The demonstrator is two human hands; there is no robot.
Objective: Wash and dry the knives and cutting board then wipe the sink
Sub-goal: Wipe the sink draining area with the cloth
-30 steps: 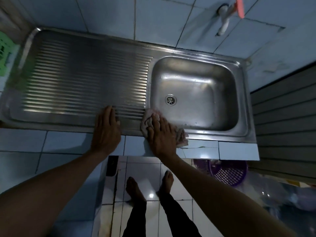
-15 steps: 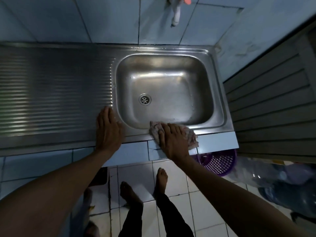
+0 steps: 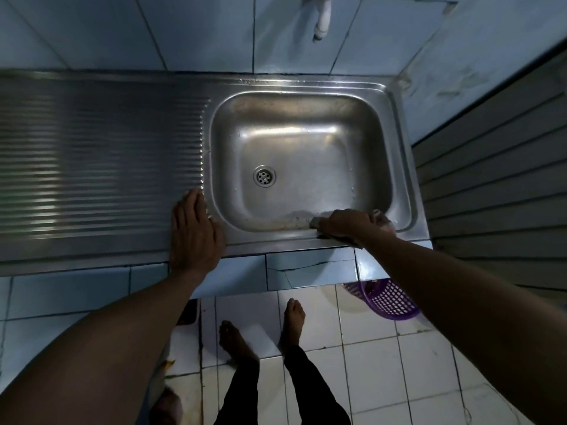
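No knives or board in my view, so I judge I'm on the final wipe: right hand (image 3: 349, 223) presses a cloth (image 3: 382, 217) along the sink (image 3: 306, 84) front rim, left hand (image 3: 193, 231) flat beside the basin.

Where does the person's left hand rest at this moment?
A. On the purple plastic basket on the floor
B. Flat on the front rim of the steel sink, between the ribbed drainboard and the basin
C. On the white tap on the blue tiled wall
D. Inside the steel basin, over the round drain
B: the left hand lies flat, fingers straight, on the front rim of the stainless steel sink, beside the ribbed drainboard, holding nothing.
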